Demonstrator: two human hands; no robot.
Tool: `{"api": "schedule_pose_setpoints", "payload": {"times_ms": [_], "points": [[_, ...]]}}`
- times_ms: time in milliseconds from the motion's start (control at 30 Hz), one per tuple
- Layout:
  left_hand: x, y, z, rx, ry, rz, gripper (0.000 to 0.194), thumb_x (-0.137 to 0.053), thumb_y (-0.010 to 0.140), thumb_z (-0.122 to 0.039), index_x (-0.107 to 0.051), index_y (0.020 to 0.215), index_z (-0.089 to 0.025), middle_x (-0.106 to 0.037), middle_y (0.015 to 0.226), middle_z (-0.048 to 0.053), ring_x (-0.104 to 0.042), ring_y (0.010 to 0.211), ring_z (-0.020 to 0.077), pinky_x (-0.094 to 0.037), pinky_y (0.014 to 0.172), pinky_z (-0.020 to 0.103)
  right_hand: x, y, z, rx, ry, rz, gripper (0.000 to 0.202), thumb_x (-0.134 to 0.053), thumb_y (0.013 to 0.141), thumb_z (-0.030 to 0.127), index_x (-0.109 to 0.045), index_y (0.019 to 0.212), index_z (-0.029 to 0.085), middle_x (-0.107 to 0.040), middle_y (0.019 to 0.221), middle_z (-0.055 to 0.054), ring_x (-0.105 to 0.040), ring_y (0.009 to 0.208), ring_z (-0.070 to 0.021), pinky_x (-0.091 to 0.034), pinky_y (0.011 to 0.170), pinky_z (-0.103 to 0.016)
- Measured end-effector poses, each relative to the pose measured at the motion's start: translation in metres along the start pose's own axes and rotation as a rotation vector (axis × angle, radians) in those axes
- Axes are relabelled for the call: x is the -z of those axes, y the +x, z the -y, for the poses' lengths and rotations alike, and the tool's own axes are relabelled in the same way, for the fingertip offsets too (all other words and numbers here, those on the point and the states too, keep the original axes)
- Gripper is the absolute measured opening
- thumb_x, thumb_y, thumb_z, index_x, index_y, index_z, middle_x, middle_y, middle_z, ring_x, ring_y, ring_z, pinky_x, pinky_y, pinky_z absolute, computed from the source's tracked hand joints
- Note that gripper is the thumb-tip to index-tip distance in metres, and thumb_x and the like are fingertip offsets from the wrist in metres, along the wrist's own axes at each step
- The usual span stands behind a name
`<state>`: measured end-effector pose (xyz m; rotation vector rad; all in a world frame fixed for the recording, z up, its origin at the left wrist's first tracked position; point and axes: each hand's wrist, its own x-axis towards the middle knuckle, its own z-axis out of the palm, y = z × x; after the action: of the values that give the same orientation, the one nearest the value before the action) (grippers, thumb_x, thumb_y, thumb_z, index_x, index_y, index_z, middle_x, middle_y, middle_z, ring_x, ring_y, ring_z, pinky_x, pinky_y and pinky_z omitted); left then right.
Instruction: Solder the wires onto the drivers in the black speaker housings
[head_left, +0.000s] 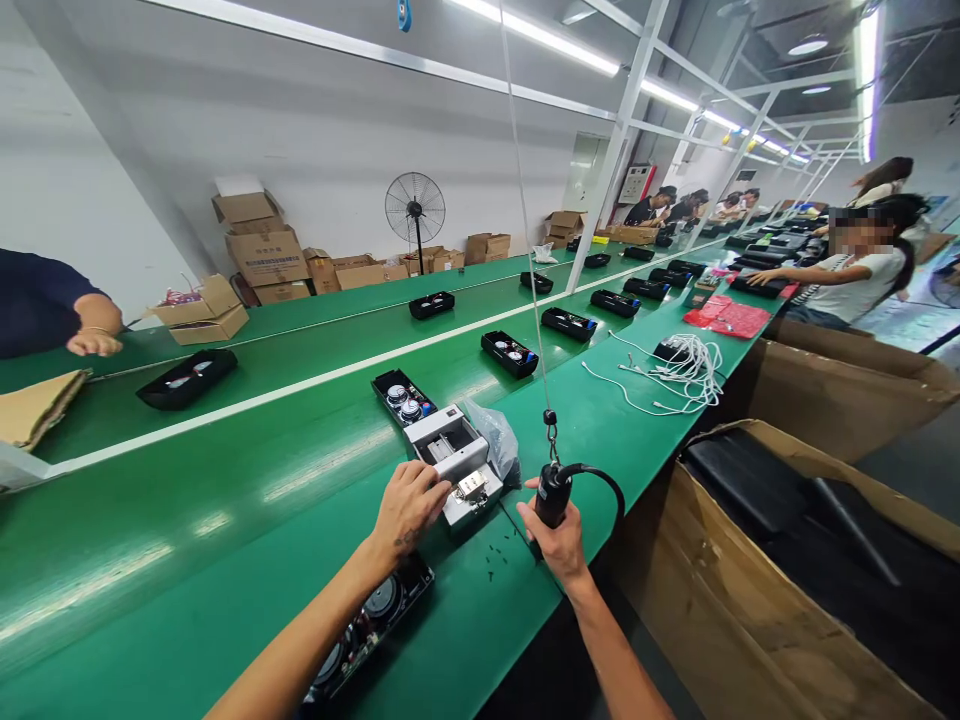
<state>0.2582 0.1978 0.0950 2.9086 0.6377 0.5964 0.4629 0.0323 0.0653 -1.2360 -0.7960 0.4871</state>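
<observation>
My right hand (556, 530) is wrapped round a black electric screwdriver (553, 494), which hangs upright from a cord by a chain and hook. Its lower end is hidden by the hand. My left hand (409, 505) is at the near left edge of a grey metal screw feeder (463, 452), fingers bent and held together; what they hold, if anything, is hidden. Below my left forearm lies an open black speaker housing (382, 600) with round drivers, partly covered by the arm. Small dark screws (495, 562) lie scattered on the green bench between my hands.
A clear plastic bag (495, 440) sits against the feeder. Another speaker housing (405, 398) stands behind it, and several more line the green conveyor (315, 470). White cables (686, 370) lie right. Cardboard boxes (795, 600) stand beside the bench. A co-worker's hand (95, 342) is far left.
</observation>
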Motion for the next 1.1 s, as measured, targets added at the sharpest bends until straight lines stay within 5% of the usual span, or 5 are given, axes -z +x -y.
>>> {"api": "schedule_pose_setpoints", "payload": {"times_ms": [167,333,800,967,1100], "points": [[-0.011,-0.021,-0.045,0.328,-0.085,0.099,0.024,-0.065,0.094,-0.025,-0.077,0.114,-0.021,-0.076,0.09,0.007,-0.072,0.077,0.0249,-0.053,0.07,0.034,0.0,0.001,-0.001,0.006,0.022,0.008,0.033,-0.082,0.08,0.04,-0.071,0.104,0.02,-0.053,0.056,0.007,-0.05,0.042,-0.0125,-0.044,0.042,-0.026],[-0.022,-0.023,-0.076,0.508,-0.294,0.11,0.033,-0.061,0.096,-0.032,-0.073,0.126,-0.025,-0.078,0.089,-0.002,-0.073,0.073,0.017,-0.053,0.069,0.025,0.001,0.0,-0.002,0.022,0.012,0.017,0.033,-0.082,0.08,0.039,-0.071,0.104,0.02,-0.053,0.054,0.008,-0.049,0.04,-0.0126,-0.043,0.041,-0.026],[-0.026,-0.015,-0.064,0.682,-0.491,-0.073,0.043,-0.052,0.093,-0.032,-0.08,0.123,-0.019,-0.074,0.094,0.007,-0.065,0.084,0.0238,-0.05,0.088,0.037,0.003,0.0,-0.004,0.02,-0.013,0.03,0.032,-0.079,0.082,0.039,-0.07,0.105,0.02,-0.052,0.053,0.008,-0.048,0.042,-0.0126,-0.045,0.044,-0.026],[-0.029,-0.014,-0.072,0.74,-0.705,-0.051,0.045,-0.057,0.089,-0.035,-0.078,0.126,-0.019,-0.066,0.08,0.001,-0.06,0.074,0.0197,-0.05,0.076,0.032,0.001,0.0,-0.001,0.033,-0.02,0.029,0.032,-0.08,0.081,0.039,-0.07,0.105,0.02,-0.053,0.052,0.008,-0.049,0.042,-0.0133,-0.047,0.045,-0.027],[-0.039,-0.014,-0.089,0.768,-0.988,0.021,0.071,-0.06,0.087,-0.043,-0.056,0.153,-0.016,-0.059,0.078,-0.004,-0.052,0.054,0.0126,-0.047,0.058,0.027,-0.001,-0.001,-0.004,0.009,-0.038,0.007,0.037,-0.083,0.079,0.042,-0.071,0.106,0.019,-0.054,0.054,0.008,-0.05,0.042,-0.0138,-0.046,0.044,-0.028]]}}
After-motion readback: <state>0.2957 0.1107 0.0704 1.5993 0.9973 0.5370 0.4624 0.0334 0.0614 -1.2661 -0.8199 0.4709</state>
